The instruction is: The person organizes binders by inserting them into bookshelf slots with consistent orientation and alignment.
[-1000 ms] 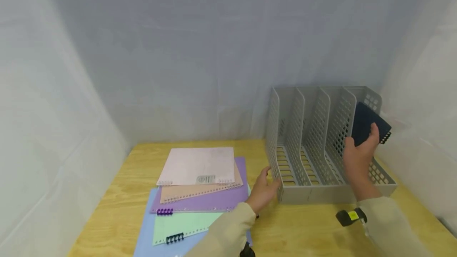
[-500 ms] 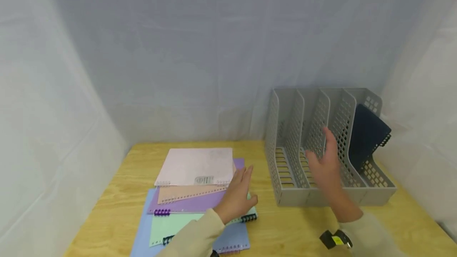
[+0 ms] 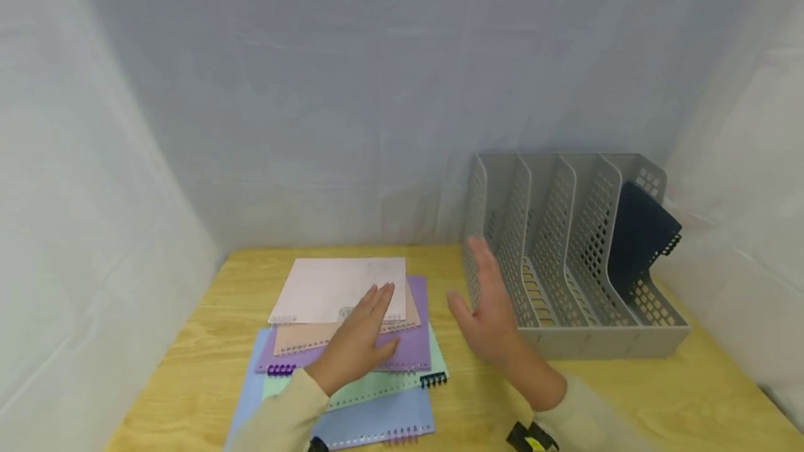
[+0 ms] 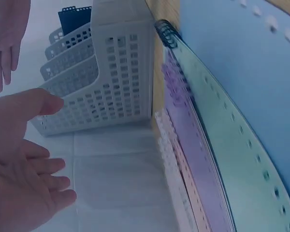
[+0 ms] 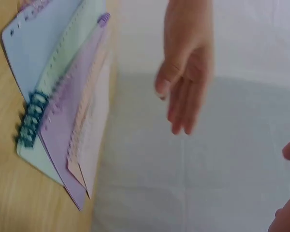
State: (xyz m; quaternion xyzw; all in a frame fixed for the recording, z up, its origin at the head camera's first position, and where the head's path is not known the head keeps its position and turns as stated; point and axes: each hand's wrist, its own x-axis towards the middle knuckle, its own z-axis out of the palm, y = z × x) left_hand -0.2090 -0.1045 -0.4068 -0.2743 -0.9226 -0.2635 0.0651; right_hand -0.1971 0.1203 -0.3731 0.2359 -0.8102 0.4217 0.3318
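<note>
My left hand [image 3: 358, 340] hovers over the notebook stack with fingers extended and nothing in it. On top lies a pale pink notebook [image 3: 339, 288], above a peach notebook [image 3: 308, 338], a purple notebook [image 3: 414, 340], a mint green notebook [image 3: 377, 388] and a blue notebook [image 3: 377, 420]. Between the stack and the grey file organizer [image 3: 603, 344], my right hand [image 3: 493, 316] is raised, fingers straight, holding nothing. It overlaps the organizer's left side in the head view. A dark navy notebook [image 3: 641, 236] leans in the organizer's rightmost compartment, its spiral facing right.
The wooden table [image 3: 182, 368] ends at a pale sheet [image 3: 314, 124] hung behind it and at both sides. Perforated dividers [image 4: 67, 72] split the organizer into several upright slots. Black spiral rings [image 3: 433, 379] stick out at the stack's right edge.
My right hand let go of the navy notebook in the rightmost compartment and moved left. My left hand left the organizer's left side and moved left over the stack.
</note>
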